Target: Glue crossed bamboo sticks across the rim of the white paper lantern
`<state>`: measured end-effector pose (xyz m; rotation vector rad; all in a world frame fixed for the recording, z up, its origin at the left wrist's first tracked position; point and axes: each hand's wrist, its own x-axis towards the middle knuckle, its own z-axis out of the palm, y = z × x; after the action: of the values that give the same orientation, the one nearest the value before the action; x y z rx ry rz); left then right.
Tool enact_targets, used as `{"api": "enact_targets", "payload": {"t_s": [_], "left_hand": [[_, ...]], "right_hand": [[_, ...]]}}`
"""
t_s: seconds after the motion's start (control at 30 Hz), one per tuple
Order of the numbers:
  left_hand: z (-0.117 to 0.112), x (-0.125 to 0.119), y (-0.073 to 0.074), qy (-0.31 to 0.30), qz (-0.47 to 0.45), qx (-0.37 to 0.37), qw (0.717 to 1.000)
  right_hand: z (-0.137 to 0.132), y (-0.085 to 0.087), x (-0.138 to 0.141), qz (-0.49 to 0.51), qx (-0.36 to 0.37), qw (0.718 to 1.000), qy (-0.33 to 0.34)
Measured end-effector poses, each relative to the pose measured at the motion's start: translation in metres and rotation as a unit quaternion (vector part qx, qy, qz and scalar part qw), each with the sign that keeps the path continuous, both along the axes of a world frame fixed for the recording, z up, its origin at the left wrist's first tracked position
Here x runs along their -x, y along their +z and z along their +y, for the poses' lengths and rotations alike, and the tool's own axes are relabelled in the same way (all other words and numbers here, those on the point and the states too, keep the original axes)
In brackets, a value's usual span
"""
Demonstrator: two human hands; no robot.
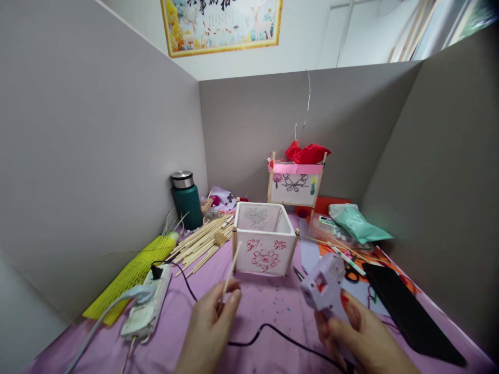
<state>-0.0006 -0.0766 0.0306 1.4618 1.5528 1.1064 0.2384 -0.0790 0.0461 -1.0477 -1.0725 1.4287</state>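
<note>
The left hand (212, 324) is pinching a stick (233, 266) between thumb and forefinger, the stick's upper end pointing up and away. The right hand (351, 332) is gripping a lilac glue gun (324, 280), its fingers closing around the handle. A black cord (268, 326) is running across the purple cloth (253, 304) between the hands. At left, a power strip (142, 317) is holding two plugs; a yellow mesh (130, 278) is lying beside it. At right, a black slab (409, 311) is resting near the scissors (353, 271). Beyond the hands, a white box (267, 257) is standing upright, open at the top, its front showing red flowers. The stick's end is overlapping the box in view; contact cannot be determined. Loose sticks (206, 241) are lying left of the box, with a green bottle (187, 205) standing behind them. To the right, a mint packet (358, 223) is resting on a clear case (337, 231). Farther back, a lantern (294, 187) is standing before the gray partition (249, 124), red fabric (307, 154) topping it. A framed picture (222, 26) is hanging on the wall beyond.
</note>
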Motion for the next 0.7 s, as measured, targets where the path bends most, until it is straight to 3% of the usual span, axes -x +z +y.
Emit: {"api": "enact_targets", "payload": {"t_s": [0.13,0.2,0.3,0.4,0.47,0.53,0.63,0.7], "left_hand": [[-0.004,-0.025,-0.002,-0.143,-0.044,0.047,0.988],[-0.007,-0.030,0.000,-0.196,-0.078,0.099,0.973],[-0.010,-0.027,0.005,-0.198,-0.132,0.130,0.963],[-0.013,-0.021,0.008,-0.208,-0.193,0.114,0.952],[-0.015,-0.019,0.007,-0.238,-0.236,0.116,0.935],[-0.017,-0.019,0.005,-0.252,-0.254,0.121,0.926],[-0.019,-0.020,0.000,-0.242,-0.214,0.126,0.938],[-0.018,-0.020,-0.003,-0.237,-0.172,0.128,0.948]], "right_hand": [[-0.003,0.007,0.014,-0.037,-0.007,0.999,0.020],[-0.002,0.009,0.016,-0.050,-0.009,0.999,-0.014],[0.000,0.009,0.016,-0.087,-0.021,0.991,-0.101],[0.000,0.004,0.015,-0.090,-0.029,0.988,-0.122],[0.001,-0.001,0.014,-0.015,-0.040,0.994,-0.103],[0.002,-0.006,0.014,0.140,-0.032,0.987,-0.069],[0.003,-0.012,0.014,0.349,0.028,0.936,0.013],[0.003,-0.013,0.014,0.389,0.036,0.918,0.068]]}}
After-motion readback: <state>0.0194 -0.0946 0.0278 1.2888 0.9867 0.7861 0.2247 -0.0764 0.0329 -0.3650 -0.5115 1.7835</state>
